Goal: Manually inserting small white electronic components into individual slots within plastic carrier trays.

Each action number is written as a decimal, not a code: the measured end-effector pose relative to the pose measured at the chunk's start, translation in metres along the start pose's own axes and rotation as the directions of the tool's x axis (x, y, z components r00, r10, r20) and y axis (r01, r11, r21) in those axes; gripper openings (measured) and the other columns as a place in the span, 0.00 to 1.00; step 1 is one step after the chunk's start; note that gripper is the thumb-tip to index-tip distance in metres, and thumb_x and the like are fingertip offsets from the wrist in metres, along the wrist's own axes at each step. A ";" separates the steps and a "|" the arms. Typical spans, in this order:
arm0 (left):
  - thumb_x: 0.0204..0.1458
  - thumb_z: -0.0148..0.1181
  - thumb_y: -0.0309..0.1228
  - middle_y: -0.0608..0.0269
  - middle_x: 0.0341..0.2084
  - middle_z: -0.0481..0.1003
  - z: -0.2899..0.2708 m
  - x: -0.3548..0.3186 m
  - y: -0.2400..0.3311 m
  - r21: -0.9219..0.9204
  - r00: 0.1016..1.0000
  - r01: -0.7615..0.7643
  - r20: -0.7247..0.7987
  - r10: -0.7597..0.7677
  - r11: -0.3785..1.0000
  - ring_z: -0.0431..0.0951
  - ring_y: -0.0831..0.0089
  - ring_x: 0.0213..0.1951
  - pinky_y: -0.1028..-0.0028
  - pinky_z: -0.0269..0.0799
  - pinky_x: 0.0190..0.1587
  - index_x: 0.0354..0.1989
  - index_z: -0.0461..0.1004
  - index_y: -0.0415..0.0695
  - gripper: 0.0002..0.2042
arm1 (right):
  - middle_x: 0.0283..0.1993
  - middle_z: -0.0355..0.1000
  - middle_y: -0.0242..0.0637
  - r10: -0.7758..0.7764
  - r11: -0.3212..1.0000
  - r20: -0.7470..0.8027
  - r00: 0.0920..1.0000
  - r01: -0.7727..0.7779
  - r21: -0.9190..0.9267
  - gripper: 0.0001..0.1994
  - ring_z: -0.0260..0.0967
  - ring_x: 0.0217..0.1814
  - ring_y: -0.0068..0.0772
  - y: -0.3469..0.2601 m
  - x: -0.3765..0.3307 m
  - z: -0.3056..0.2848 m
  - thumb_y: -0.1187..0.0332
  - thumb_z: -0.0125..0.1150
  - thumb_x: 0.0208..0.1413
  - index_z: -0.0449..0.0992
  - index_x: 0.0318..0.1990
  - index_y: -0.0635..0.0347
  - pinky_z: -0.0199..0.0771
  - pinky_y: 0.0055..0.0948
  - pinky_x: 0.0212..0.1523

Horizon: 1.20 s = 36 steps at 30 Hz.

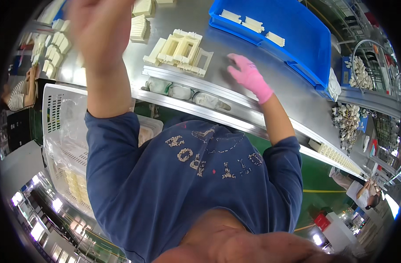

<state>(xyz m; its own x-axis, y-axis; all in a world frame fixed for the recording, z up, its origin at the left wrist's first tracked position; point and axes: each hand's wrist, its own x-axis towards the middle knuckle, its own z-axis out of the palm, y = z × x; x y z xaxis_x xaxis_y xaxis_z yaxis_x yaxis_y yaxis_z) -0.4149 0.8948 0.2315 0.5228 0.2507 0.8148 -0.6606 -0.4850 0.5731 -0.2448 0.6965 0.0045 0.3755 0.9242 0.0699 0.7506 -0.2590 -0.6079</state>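
Note:
My left hand [99, 35], bare and smeared by motion, is raised over the left part of the metal workbench [215, 41]. Its fingers are blurred and partly cut off at the top edge, so what they hold, if anything, cannot be made out. In a pink glove, my right hand [249, 78] hovers at or just over the bench near its front edge, fingers apart and nothing in them. Between the two hands lies a group of cream plastic frame-like parts [180, 51], set side by side. More cream ribbed pieces [138, 27] lie beyond my left wrist.
A blue plastic bin [292, 26] stands at the back right, with several cream pieces [253, 24] along its near side. Rolled whitish bundles [180, 91] sit in the channel at the bench front. A white basket [53, 109] stands left. Other people work at both sides.

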 end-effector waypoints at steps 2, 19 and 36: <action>0.48 0.52 0.43 0.57 0.33 0.70 -0.037 -0.037 -0.053 0.385 0.928 0.365 -0.085 -0.362 0.848 0.70 0.68 0.36 0.74 0.64 0.39 0.39 0.67 0.39 0.19 | 0.46 0.66 0.44 0.052 0.989 0.136 0.989 -0.069 0.131 0.21 0.63 0.48 0.40 -0.007 0.019 0.018 0.66 0.52 0.46 0.64 0.50 0.62 0.61 0.32 0.49; 0.51 0.42 0.50 0.56 0.28 0.74 -0.055 -0.160 -0.232 0.730 -0.089 0.629 0.410 -0.908 0.268 0.74 0.65 0.33 0.70 0.68 0.35 0.36 0.72 0.40 0.23 | 0.26 0.63 0.38 0.542 0.234 0.607 0.581 -0.798 0.555 0.18 0.66 0.24 0.30 0.038 0.054 0.026 0.57 0.53 0.47 0.64 0.38 0.62 0.67 0.28 0.23; 0.23 0.70 0.41 0.42 0.55 0.51 -0.171 -0.172 -0.291 0.994 0.393 0.102 -0.014 -0.919 0.028 0.50 0.50 0.58 0.55 0.50 0.56 0.61 0.38 0.45 0.55 | 0.29 0.66 0.35 0.619 0.391 0.389 0.683 -0.697 0.601 0.18 0.64 0.24 0.25 0.060 0.055 0.027 0.58 0.52 0.46 0.67 0.41 0.61 0.64 0.21 0.23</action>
<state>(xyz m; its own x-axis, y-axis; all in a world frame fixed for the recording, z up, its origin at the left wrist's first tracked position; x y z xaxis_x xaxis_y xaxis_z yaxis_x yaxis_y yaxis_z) -0.4047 1.1360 -0.0602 0.8052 0.5564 -0.2053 0.5706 -0.8212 0.0122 -0.1938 0.7393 -0.0495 0.5091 0.5798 -0.6362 -0.2951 -0.5767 -0.7618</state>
